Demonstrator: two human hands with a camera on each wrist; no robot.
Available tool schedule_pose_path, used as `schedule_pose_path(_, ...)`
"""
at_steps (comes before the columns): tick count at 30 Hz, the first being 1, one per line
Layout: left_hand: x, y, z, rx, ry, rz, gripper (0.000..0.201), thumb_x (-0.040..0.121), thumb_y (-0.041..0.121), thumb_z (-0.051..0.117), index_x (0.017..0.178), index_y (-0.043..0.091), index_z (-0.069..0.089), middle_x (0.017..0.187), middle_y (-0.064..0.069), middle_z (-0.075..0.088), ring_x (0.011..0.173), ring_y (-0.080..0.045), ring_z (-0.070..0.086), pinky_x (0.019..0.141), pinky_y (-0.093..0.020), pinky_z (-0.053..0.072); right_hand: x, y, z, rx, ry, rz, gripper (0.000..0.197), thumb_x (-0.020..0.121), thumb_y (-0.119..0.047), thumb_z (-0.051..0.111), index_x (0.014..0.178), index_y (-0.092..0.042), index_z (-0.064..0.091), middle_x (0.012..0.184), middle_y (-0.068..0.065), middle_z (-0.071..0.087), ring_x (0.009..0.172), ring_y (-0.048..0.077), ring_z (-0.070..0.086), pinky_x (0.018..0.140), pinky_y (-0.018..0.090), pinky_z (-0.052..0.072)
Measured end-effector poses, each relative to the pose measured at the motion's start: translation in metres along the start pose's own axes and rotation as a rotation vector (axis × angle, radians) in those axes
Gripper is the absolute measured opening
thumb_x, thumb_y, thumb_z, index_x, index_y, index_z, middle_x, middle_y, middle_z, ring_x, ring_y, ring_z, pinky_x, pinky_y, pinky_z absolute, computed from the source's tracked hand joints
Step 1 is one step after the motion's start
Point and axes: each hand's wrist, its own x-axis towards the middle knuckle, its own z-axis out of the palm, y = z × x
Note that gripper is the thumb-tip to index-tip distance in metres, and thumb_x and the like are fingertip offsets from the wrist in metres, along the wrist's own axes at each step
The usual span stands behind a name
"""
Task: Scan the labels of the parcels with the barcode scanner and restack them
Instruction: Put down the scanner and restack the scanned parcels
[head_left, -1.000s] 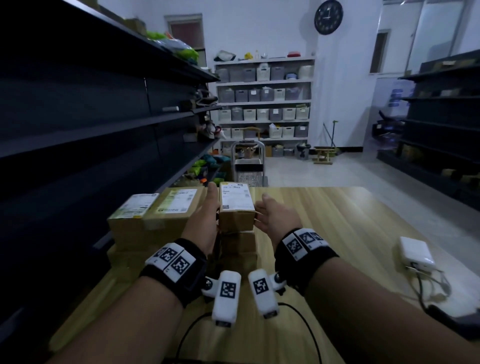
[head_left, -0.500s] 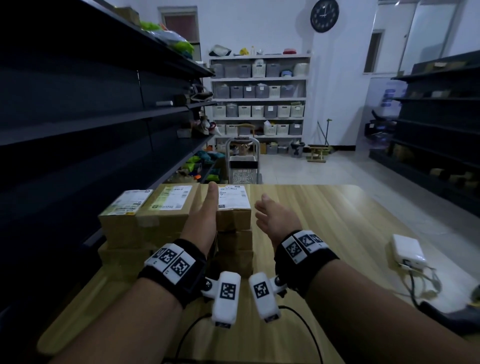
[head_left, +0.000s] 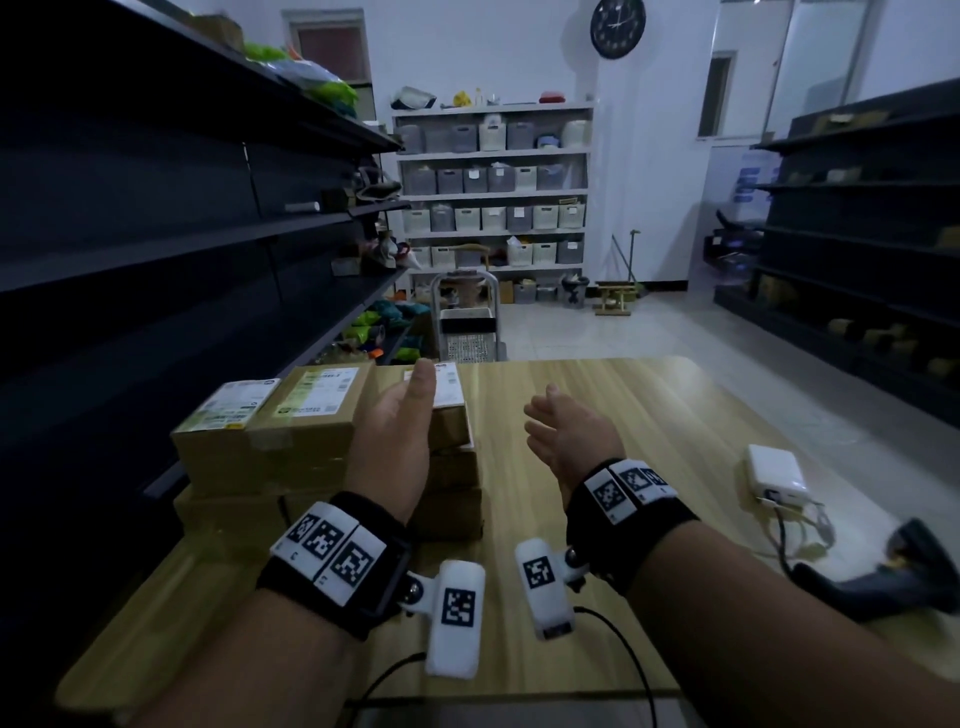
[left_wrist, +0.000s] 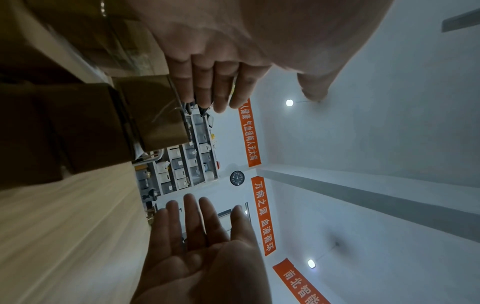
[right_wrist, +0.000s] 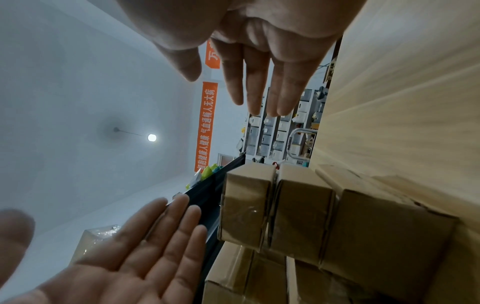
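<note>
Brown cardboard parcels with white labels stand in stacks on the left of the wooden table (head_left: 649, 415). The narrow stack's top parcel (head_left: 449, 428) has its label facing up. My left hand (head_left: 400, 431) hovers with straight fingers close beside that parcel's left side; I cannot tell whether it touches. My right hand (head_left: 566, 436) is open and empty, well clear to the right of the stack. In the left wrist view the left fingers (left_wrist: 207, 82) lie along the parcel's edge (left_wrist: 153, 111). The right wrist view shows the narrow stack (right_wrist: 285, 205) and both open palms. The black barcode scanner (head_left: 893, 577) lies at the right.
Two wider labelled parcels (head_left: 306, 410) top a bigger stack left of the narrow one. A white power adapter (head_left: 776, 475) with cables lies near the scanner. Dark shelving (head_left: 156, 234) runs along the table's left side. A cart (head_left: 467, 332) stands beyond the far edge.
Both hands were pressed on the sides of the narrow stack's top parcel. They have drawn apart, and the right hand has moved off to the right.
</note>
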Motion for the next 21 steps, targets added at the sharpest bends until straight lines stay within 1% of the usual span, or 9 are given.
schedule_pose_path(2, -0.005, -0.007, 0.003, -0.011, 0.010, -0.039, 0.076, 0.088, 0.092, 0.033, 0.121, 0.035, 0.071, 0.120, 0.015, 0.073, 0.119, -0.011, 0.066, 0.116, -0.053, 0.049, -0.004, 0.001, -0.008, 0.029, 0.048, 0.005, 0.027, 0.106, -0.036, 0.060, 0.107, -0.012, 0.073, 0.122, 0.008, 0.076, 0.114, 0.025, 0.072, 0.101, 0.040, 0.057)
schedule_pose_path(4, -0.010, -0.012, 0.007, -0.023, 0.003, -0.100, 0.084, 0.091, 0.087, 0.033, 0.134, 0.026, 0.071, 0.127, 0.007, 0.073, 0.122, -0.016, 0.066, 0.116, -0.054, 0.049, -0.008, 0.003, -0.014, 0.038, 0.065, 0.021, 0.030, 0.105, -0.038, 0.062, 0.108, -0.011, 0.075, 0.120, 0.008, 0.078, 0.112, 0.024, 0.073, 0.098, 0.039, 0.059)
schedule_pose_path(6, -0.012, -0.020, 0.010, -0.035, 0.002, -0.131, 0.070, 0.100, 0.080, 0.035, 0.128, 0.027, 0.071, 0.129, 0.004, 0.073, 0.119, -0.016, 0.066, 0.113, -0.052, 0.051, -0.013, 0.006, -0.016, 0.054, 0.061, 0.032, 0.030, 0.105, -0.037, 0.062, 0.109, -0.010, 0.075, 0.121, 0.009, 0.078, 0.112, 0.024, 0.074, 0.096, 0.038, 0.059)
schedule_pose_path(8, -0.014, -0.027, 0.014, -0.040, -0.003, -0.150, 0.052, 0.107, 0.072, 0.037, 0.116, 0.033, 0.071, 0.124, 0.005, 0.074, 0.117, -0.016, 0.067, 0.110, -0.051, 0.052, -0.018, 0.006, -0.018, 0.069, 0.056, 0.033, 0.033, 0.106, -0.037, 0.061, 0.115, -0.007, 0.074, 0.121, 0.009, 0.077, 0.113, 0.024, 0.073, 0.098, 0.039, 0.059)
schedule_pose_path(9, -0.016, -0.030, 0.016, -0.041, -0.008, -0.159, 0.049, 0.108, 0.071, 0.037, 0.112, 0.035, 0.070, 0.123, 0.006, 0.074, 0.117, -0.017, 0.067, 0.110, -0.051, 0.053, -0.021, 0.005, -0.019, 0.071, 0.051, 0.032, 0.035, 0.107, -0.036, 0.060, 0.119, -0.005, 0.072, 0.121, 0.009, 0.077, 0.114, 0.025, 0.073, 0.100, 0.040, 0.059)
schedule_pose_path(12, -0.020, -0.037, 0.023, -0.047, -0.019, -0.159, 0.052, 0.107, 0.074, 0.037, 0.117, 0.035, 0.071, 0.124, 0.007, 0.075, 0.117, -0.017, 0.069, 0.111, -0.054, 0.053, -0.030, -0.001, -0.022, 0.091, 0.043, 0.040, 0.038, 0.108, -0.036, 0.058, 0.123, -0.003, 0.071, 0.123, 0.010, 0.076, 0.115, 0.025, 0.072, 0.105, 0.042, 0.058)
schedule_pose_path(17, -0.029, -0.042, 0.041, -0.112, -0.049, -0.170, 0.061, 0.110, 0.064, 0.040, 0.136, 0.018, 0.071, 0.130, 0.002, 0.075, 0.121, -0.015, 0.069, 0.112, -0.048, 0.055, -0.046, -0.004, -0.038, 0.138, 0.120, 0.014, 0.035, 0.107, -0.035, 0.060, 0.113, -0.003, 0.073, 0.117, 0.014, 0.078, 0.109, 0.028, 0.074, 0.098, 0.042, 0.061)
schedule_pose_path(19, -0.033, -0.050, 0.051, -0.153, -0.055, -0.170, 0.062, 0.110, 0.064, 0.042, 0.135, 0.015, 0.071, 0.130, 0.000, 0.076, 0.120, -0.016, 0.070, 0.108, -0.045, 0.056, -0.052, -0.002, -0.051, 0.140, 0.170, -0.017, 0.036, 0.106, -0.036, 0.061, 0.110, -0.003, 0.074, 0.114, 0.016, 0.080, 0.105, 0.029, 0.075, 0.099, 0.045, 0.062)
schedule_pose_path(21, -0.036, -0.057, 0.062, -0.181, -0.057, -0.190, 0.063, 0.109, 0.065, 0.044, 0.133, 0.013, 0.072, 0.128, -0.002, 0.078, 0.118, -0.019, 0.072, 0.097, -0.041, 0.058, -0.058, -0.002, -0.066, 0.164, 0.221, -0.038, 0.036, 0.106, -0.035, 0.061, 0.108, -0.002, 0.075, 0.112, 0.017, 0.080, 0.101, 0.029, 0.075, 0.098, 0.047, 0.062)
